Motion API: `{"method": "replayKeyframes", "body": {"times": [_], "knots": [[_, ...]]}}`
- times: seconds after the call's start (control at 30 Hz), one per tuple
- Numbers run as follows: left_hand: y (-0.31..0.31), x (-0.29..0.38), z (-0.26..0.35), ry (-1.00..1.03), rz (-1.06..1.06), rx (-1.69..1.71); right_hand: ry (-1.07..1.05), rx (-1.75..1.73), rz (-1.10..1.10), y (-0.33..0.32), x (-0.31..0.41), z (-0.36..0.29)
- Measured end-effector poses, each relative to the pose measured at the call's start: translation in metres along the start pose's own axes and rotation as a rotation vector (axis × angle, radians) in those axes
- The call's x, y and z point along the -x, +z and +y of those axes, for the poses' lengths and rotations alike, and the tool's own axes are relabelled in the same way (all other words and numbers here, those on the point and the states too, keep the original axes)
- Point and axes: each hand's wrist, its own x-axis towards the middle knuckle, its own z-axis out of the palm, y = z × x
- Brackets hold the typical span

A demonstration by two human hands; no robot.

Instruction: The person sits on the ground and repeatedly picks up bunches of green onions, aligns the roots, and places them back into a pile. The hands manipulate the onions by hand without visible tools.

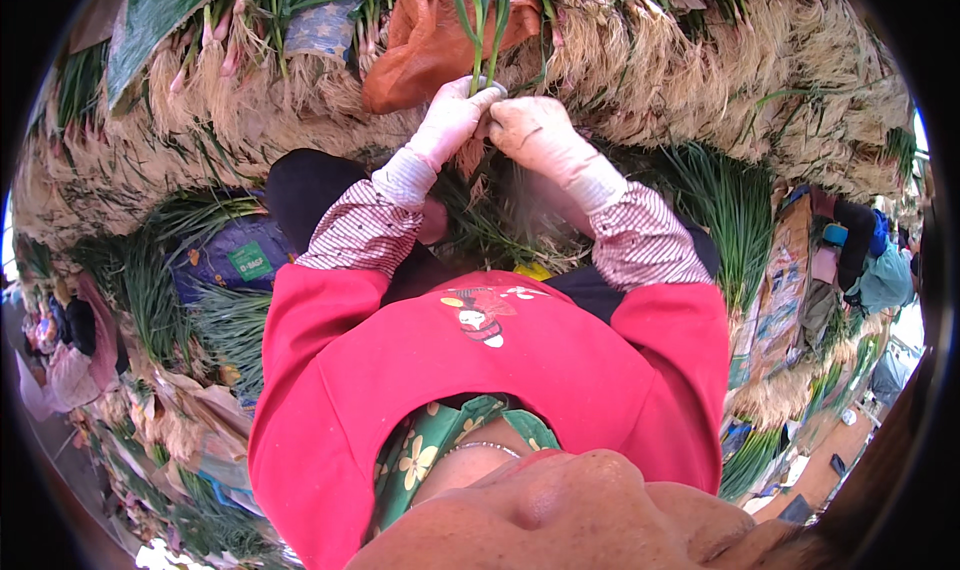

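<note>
Both hands wear thin, pale, soiled gloves with white cuffs. My left hand (pixel 452 117) is closed around a few green onion-like plants (pixel 478 49), whose leaves rise above the fist. Reddish lower ends and roots (pixel 470 157) hang beneath it. Against its fingers rests my right hand (pixel 529 129), with fingers curled in; whether something is pinched between them is hidden. Just beyond the hands lies an orange woven sack (pixel 420 52). A long bank of bundled plants with pale, stringy roots (pixel 637 67) curves across the top.
Loose green leaves (pixel 495 225) lie between my knees. At left is a blue printed sack (pixel 229 259) beside leafy bundles (pixel 146 292); more long leaves (pixel 731 217) stand at right. Another person (pixel 885 270) is at the far right, and a green sheet (pixel 157 30) hangs at upper left.
</note>
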Motion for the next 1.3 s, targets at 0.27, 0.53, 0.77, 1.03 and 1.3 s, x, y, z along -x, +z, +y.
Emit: {"method": "replayKeyframes", "body": {"times": [0.27, 0.53, 0.77, 1.03, 1.3], "knots": [[-0.003, -0.008, 0.0, 0.137, 0.088, 0.044, -0.035, 0.306, 0.25, -0.009, -0.029, -0.004], [-0.041, 0.025, 0.078, 0.313, 0.056, 0.488, 0.029, 0.063, -0.271, -0.013, 0.028, 0.028], [-0.029, 0.009, 0.047, -0.105, -0.284, 0.559, 0.413, -0.192, 0.056, -0.045, -0.056, 0.08], [-0.006, 0.016, 0.039, -0.066, -0.028, 0.174, -0.177, -0.07, 0.328, -0.008, 0.023, 0.008], [0.0, 0.022, 0.041, -0.057, -0.057, 0.238, 0.277, -2.07, 0.525, 0.006, -0.034, 0.022]]}}
